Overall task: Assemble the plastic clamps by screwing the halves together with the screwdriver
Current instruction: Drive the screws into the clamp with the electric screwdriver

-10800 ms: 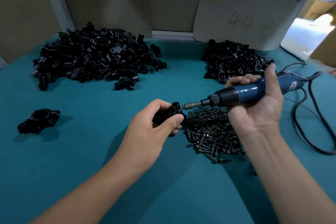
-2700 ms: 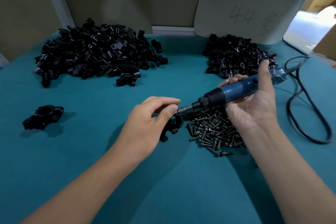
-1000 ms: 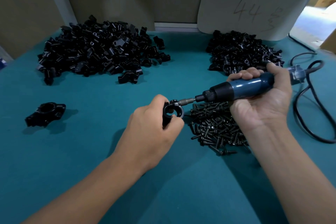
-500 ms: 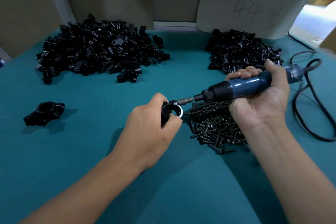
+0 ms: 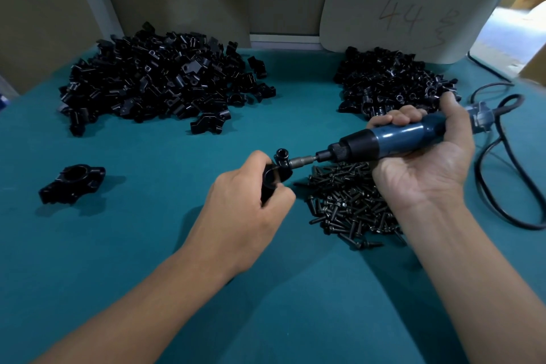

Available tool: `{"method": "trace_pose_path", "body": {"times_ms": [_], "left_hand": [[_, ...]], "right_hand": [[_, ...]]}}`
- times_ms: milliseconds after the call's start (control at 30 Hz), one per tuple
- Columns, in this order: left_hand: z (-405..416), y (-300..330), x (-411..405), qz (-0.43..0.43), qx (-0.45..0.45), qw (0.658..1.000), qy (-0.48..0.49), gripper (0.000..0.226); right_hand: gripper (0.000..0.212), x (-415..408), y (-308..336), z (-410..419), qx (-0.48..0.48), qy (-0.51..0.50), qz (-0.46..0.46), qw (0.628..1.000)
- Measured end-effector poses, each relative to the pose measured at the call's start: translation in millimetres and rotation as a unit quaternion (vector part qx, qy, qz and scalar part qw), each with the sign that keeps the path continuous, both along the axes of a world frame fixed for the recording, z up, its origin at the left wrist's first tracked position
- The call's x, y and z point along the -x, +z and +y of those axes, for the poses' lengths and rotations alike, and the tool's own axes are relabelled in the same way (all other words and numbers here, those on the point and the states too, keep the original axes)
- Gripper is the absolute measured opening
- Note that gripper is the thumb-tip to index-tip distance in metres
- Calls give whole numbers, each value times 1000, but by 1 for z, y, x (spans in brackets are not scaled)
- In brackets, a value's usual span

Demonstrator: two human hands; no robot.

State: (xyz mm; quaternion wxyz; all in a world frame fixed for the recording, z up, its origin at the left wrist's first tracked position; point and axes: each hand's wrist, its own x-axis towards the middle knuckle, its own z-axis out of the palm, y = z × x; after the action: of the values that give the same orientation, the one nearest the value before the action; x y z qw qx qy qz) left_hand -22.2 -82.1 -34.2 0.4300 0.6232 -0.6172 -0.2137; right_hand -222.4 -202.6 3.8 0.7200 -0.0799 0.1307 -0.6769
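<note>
My left hand [image 5: 245,213] grips a black plastic clamp [image 5: 276,174] just above the teal table, most of the clamp hidden behind my fingers. My right hand [image 5: 425,156] holds a blue electric screwdriver [image 5: 390,139] nearly level, its metal bit pressed against the clamp's right side. A loose heap of black screws [image 5: 348,207] lies under the screwdriver. One assembled clamp [image 5: 72,183] rests alone at the left.
A large pile of black clamp halves [image 5: 156,83] fills the back left and a smaller pile [image 5: 390,80] sits at the back right. The screwdriver's black cable [image 5: 499,174] loops at the right edge. A pale board marked "44" [image 5: 407,6] leans at the back.
The clamp was turned in my left hand and the bit brought against its side. Over the last second both hands have stayed almost still with the bit on the clamp.
</note>
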Motion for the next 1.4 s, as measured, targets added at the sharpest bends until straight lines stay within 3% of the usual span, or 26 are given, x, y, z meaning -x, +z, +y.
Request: {"method": "trace_pose_path", "body": {"times_ms": [233, 633, 1233, 1400], "left_hand": [[0, 1, 1, -5, 13, 1000, -14, 18], [-1, 1, 1, -32, 4, 999, -16, 15], [0, 3, 2, -19, 3, 999, -37, 13], [0, 3, 2, -36, 8, 999, -30, 27]], "right_hand": [[57, 4, 1, 3, -4, -8, -36, 999], [75, -3, 7, 6, 1, -48, 24, 999], [68, -5, 8, 8, -13, -74, 17, 997], [63, -3, 8, 6, -18, -72, 12, 997]]}}
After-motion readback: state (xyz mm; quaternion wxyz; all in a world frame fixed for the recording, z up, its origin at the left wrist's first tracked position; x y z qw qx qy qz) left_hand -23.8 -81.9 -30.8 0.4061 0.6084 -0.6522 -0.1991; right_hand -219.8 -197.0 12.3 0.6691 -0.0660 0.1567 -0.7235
